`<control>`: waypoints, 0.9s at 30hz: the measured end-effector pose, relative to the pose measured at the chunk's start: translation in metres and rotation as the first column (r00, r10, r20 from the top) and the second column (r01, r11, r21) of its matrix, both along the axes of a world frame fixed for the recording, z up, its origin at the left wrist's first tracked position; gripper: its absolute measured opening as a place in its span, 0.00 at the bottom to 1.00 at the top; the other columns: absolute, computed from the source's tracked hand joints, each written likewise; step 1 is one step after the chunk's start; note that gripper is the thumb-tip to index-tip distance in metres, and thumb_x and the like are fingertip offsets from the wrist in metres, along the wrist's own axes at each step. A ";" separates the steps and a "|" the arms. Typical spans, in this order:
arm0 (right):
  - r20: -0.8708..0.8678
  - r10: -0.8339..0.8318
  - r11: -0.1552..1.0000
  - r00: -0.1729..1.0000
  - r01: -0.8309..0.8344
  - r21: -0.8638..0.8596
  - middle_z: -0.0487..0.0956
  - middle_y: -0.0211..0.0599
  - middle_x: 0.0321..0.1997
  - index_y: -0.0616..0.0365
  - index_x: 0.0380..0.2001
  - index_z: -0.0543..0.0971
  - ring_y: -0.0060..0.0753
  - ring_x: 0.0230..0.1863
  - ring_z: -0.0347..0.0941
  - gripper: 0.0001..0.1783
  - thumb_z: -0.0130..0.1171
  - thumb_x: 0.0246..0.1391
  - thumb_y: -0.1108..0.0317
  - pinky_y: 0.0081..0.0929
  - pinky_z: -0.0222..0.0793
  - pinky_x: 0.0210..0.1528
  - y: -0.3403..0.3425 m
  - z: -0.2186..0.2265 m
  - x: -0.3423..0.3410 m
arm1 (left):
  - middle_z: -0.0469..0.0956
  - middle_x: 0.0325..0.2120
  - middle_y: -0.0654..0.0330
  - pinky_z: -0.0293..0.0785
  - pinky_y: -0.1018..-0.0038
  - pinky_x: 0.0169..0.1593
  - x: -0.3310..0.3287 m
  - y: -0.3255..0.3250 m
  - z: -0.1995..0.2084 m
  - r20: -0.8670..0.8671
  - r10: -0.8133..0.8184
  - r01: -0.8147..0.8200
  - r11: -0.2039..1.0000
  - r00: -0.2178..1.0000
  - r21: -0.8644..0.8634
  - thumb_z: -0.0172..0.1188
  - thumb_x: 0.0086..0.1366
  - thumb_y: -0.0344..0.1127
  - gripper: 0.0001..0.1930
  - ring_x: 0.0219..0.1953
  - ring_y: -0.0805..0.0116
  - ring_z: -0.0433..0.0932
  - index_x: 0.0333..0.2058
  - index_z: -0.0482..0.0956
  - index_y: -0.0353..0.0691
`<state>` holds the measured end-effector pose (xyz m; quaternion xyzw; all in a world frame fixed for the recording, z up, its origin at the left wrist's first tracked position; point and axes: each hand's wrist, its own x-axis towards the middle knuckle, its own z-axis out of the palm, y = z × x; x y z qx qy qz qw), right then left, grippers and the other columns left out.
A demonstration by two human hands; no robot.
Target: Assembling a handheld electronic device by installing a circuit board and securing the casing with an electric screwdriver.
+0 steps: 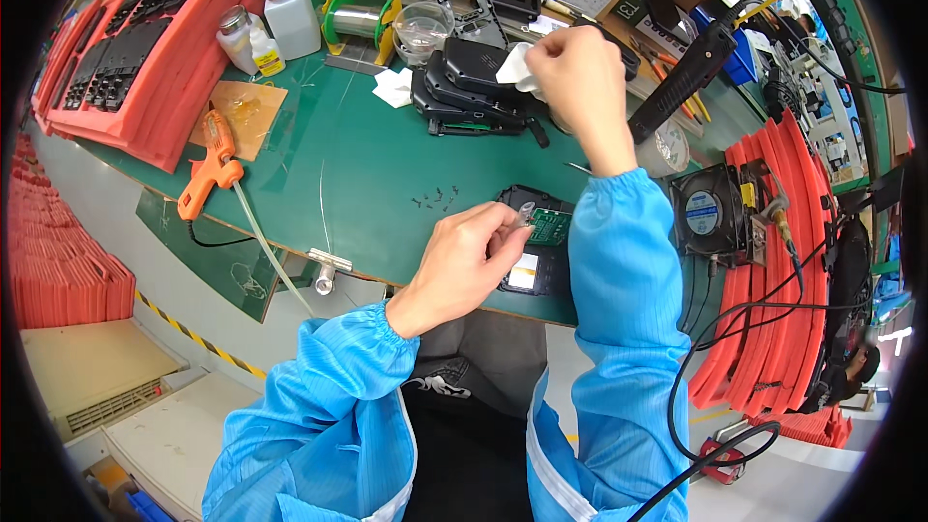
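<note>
Near the table's front edge, my left hand (469,256) pinches a small see-through round piece (526,210) between thumb and fingertips. It is held over an opened black device housing (551,266) with a green circuit board (551,224) and a pale rectangular patch (523,272). My right forearm covers part of that housing. Farther off, my right hand (585,72) is closed on a crumpled white tissue (517,68), above a stack of black device casings (464,87). Several small dark screws (438,198) lie loose on the green mat left of the housing.
An orange glue gun (213,164) lies at left by a red foam stack (155,68) with black parts. Bottles (290,14) and a solder spool (358,19) stand behind. A fan (706,213), red foam sheets (773,261) and black cables (677,396) occupy the right.
</note>
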<state>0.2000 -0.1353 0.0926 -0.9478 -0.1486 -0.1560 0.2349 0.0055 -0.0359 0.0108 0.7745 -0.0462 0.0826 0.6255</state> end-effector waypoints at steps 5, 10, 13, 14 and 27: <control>-0.117 0.192 0.927 0.974 -0.141 0.346 0.84 0.35 0.28 0.64 0.39 0.88 0.24 0.26 0.78 0.16 0.61 0.62 0.61 0.28 0.74 0.28 -0.026 0.014 0.009 | 0.77 0.23 0.60 0.66 0.74 0.25 0.000 -0.001 0.000 0.002 -0.012 0.012 1.000 1.000 -0.012 0.66 0.71 0.30 0.07 0.22 0.79 0.70 0.37 0.80 0.30; -0.619 0.267 0.894 0.739 0.050 0.445 0.81 0.32 0.28 0.68 0.42 0.85 0.21 0.23 0.74 0.21 0.61 0.65 0.56 0.22 0.72 0.24 -0.041 0.014 0.009 | 0.76 0.23 0.59 0.67 0.73 0.26 0.001 -0.001 0.000 0.020 0.003 -0.004 1.000 1.000 0.013 0.65 0.72 0.30 0.08 0.21 0.77 0.70 0.36 0.80 0.31; -0.673 0.283 0.776 0.683 0.249 0.579 0.82 0.33 0.30 0.67 0.43 0.85 0.20 0.22 0.74 0.21 0.65 0.65 0.56 0.21 0.71 0.23 -0.045 0.012 0.002 | 0.76 0.23 0.59 0.67 0.72 0.25 0.002 -0.002 0.001 0.019 -0.003 0.003 1.000 1.000 0.011 0.65 0.72 0.30 0.08 0.21 0.77 0.70 0.36 0.80 0.31; -0.674 0.284 0.776 0.682 0.249 0.580 0.82 0.33 0.30 0.67 0.43 0.85 0.20 0.22 0.74 0.21 0.65 0.65 0.56 0.21 0.71 0.23 -0.045 0.012 0.002 | 0.76 0.23 0.59 0.67 0.72 0.25 0.002 -0.002 0.001 0.017 -0.006 0.006 1.000 1.000 0.012 0.65 0.72 0.30 0.08 0.21 0.77 0.70 0.36 0.79 0.31; -0.079 0.688 0.243 0.722 -0.126 0.962 0.81 0.56 0.63 0.63 0.33 0.79 0.43 0.57 0.81 0.08 0.56 0.61 0.69 0.34 0.77 0.59 0.006 0.031 0.017 | 0.79 0.23 0.56 0.74 0.68 0.28 0.002 -0.004 -0.008 0.077 0.015 -0.019 0.998 0.997 0.052 0.68 0.69 0.33 0.08 0.23 0.67 0.79 0.36 0.82 0.33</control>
